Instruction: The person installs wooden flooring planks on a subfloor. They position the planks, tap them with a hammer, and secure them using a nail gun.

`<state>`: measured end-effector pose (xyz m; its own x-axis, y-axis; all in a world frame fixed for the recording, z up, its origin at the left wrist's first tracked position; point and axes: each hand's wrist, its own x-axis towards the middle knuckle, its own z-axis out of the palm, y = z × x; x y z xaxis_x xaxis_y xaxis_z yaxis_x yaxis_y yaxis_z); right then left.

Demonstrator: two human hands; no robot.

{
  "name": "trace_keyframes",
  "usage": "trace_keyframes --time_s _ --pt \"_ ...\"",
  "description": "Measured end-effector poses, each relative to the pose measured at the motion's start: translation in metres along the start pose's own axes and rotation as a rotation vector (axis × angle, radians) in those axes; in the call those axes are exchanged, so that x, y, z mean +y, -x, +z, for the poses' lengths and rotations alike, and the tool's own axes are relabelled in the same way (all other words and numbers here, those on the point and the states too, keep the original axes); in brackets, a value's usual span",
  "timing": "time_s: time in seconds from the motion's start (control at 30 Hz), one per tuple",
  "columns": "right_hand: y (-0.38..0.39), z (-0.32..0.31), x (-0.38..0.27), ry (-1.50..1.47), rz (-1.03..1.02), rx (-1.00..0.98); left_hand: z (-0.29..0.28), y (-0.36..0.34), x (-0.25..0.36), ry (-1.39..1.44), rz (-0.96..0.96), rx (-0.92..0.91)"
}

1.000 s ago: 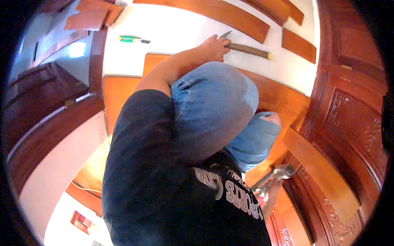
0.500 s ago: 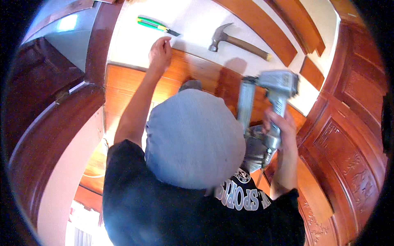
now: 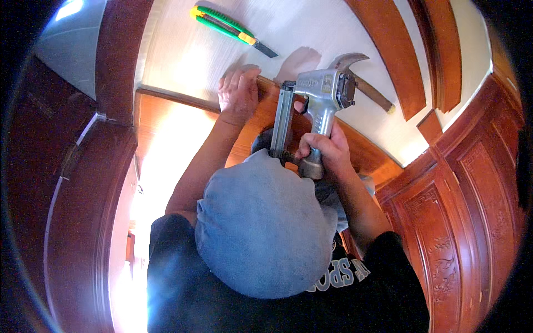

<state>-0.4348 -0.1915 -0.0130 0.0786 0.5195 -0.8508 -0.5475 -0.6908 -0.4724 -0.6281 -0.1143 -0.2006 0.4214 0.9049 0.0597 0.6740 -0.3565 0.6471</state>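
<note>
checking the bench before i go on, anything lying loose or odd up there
The green utility knife lies on the white surface with its blade out, just beyond the left hand. A hammer lies behind the nail gun.

A pale, white-grained desk (image 3: 333, 33) fills the view from twelve to two o'clock. Long reddish-brown wooden slats (image 3: 388, 50) lie across it toward one o'clock. At three to five o'clock stand carved wooden door panels (image 3: 444, 244) with floral relief. A curved, dark-stained wooden frame (image 3: 83, 183) sweeps from eleven down to seven o'clock. A glossy orange-brown board (image 3: 172, 139) at nine o'clock catches strong glare, and bright light washes out the floor (image 3: 130, 288) near seven o'clock.
</note>
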Motion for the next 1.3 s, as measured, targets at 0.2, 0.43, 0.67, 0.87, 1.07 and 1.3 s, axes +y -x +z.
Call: trace_keyframes --time_s 0.2,0.43,0.67,0.87,1.07,1.3 --pt "-0.003 -0.009 -0.007 0.085 0.2 -0.034 0.0 0.004 0.004 -0.014 -0.006 -0.033" --pt "-0.004 -0.01 -0.016 0.051 0.262 -0.052 0.002 0.005 0.0 -0.039 0.013 -0.056" --pt "0.024 -0.062 -0.016 0.168 0.251 0.056 0.006 0.009 -0.007 -0.089 0.047 -0.022" --pt "0.041 -0.098 -0.012 0.075 0.262 0.078 0.006 0.013 -0.009 -0.123 0.053 -0.041" --pt "0.062 -0.158 -0.008 0.031 0.282 0.102 0.018 0.006 0.012 0.207 0.012 -0.101" --pt "0.077 -0.207 0.003 0.102 0.346 0.179 0.086 0.005 0.147 0.661 0.503 -0.749"
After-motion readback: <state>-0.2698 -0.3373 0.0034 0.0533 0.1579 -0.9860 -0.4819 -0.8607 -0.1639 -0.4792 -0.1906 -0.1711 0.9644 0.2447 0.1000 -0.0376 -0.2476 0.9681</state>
